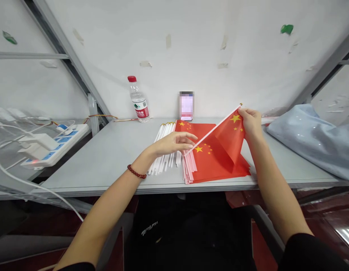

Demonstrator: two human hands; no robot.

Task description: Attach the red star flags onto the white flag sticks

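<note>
A small red hand flag (230, 137) with yellow stars is held up at a slant on its white stick (216, 126), gold tip at the upper right. My right hand (251, 121) pinches the cloth close to that tip. At the stick's lower end, my left hand (176, 143) has its thumb and lower fingers closed on it, with the index finger stretched out above. Beneath lies a stack of red flag cloths (211, 167) with pale sleeve edges on their left side. Beside the stack, partly under my left hand, several white sticks (162, 162) with gold tips lie in a row.
Against the wall behind the desk (115, 150) stand a red-capped water bottle (139, 101) and a phone (186, 106). A power strip (61, 146) with plugs and cables sits at the left. A pale blue cloth-like bundle (307, 135) rests at the right.
</note>
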